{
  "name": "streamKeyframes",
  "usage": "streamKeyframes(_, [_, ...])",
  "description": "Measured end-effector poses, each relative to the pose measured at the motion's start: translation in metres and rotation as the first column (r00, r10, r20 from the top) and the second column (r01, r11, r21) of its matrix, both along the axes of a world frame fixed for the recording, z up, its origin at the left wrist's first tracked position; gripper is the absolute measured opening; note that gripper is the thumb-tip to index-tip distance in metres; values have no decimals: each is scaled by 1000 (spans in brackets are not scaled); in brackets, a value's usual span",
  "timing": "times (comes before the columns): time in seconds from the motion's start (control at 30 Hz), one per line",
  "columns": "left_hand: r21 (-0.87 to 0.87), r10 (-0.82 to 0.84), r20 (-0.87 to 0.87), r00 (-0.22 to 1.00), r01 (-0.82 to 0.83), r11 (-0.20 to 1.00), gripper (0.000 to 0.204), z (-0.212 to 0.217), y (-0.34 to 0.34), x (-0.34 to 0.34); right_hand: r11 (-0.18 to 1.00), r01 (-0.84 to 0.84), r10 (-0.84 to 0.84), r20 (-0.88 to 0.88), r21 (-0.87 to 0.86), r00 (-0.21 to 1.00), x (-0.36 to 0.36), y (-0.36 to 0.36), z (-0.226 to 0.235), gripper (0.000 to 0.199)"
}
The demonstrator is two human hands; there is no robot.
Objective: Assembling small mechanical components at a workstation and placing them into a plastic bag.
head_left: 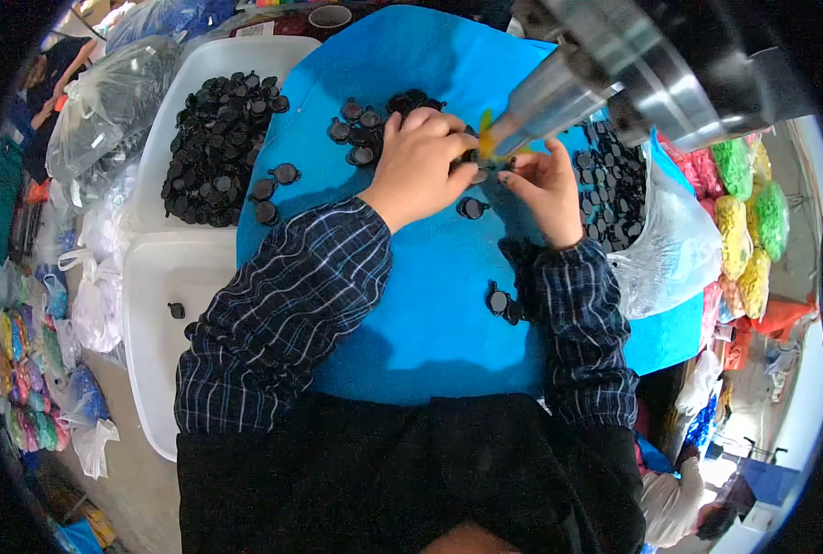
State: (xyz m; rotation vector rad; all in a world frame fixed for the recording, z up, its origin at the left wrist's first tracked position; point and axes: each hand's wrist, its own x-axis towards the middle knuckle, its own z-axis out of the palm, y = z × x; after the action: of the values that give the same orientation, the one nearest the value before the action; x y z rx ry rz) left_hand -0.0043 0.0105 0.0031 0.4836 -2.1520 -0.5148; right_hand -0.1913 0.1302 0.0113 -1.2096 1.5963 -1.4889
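Note:
Under the metal head of a machine (573, 92), both my hands work close together over a blue cloth (411, 314). My left hand (421, 168) is closed, its fingertips on a small black round plastic piece (479, 174) that they partly hide. Just right of it, the thumb and forefinger of my right hand (550, 189) are pinched together; what is between them is too small to make out. A blurred yellow part (488, 138) sits at the machine's tip. Loose black round pieces with tabs (367, 138) lie left of my left hand, and another pair (472, 208) lies just below its fingers.
At left, a white tub (167, 175) holds a heap of black pieces (222, 152); a second tub (153, 369) has a few. On the right, more black pieces (610, 185) spill from a clear plastic bag (665, 249). Bags of coloured items (735, 231) stand beyond. Another person (675, 499) is at lower right.

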Motion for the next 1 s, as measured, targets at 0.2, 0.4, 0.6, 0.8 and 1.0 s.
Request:
streamKeyframes(0.2, [96,86,84,993,-93,991,20,0,-11,9,991,59,-99,-370,-119,924,33,-23,0,60])
streamKeyframes(0.4, [22,49,13,999,-50,999,20,0,-4,2,989,91,-127,-341,-119,931,29,-21,2,63])
streamKeyframes(0.6, [126,150,95,984,-162,979,25,0,-9,8,975,50,-127,-362,-215,923,33,-24,-3,54])
streamKeyframes(0.8, [106,194,66,979,-200,974,25,-3,-11,9,984,-118,171,-529,134,831,28,4,22,30])
streamKeyframes(1.0, [108,179,46,983,-183,977,24,-1,-11,7,979,-177,185,-790,98,585,48,15,22,22])
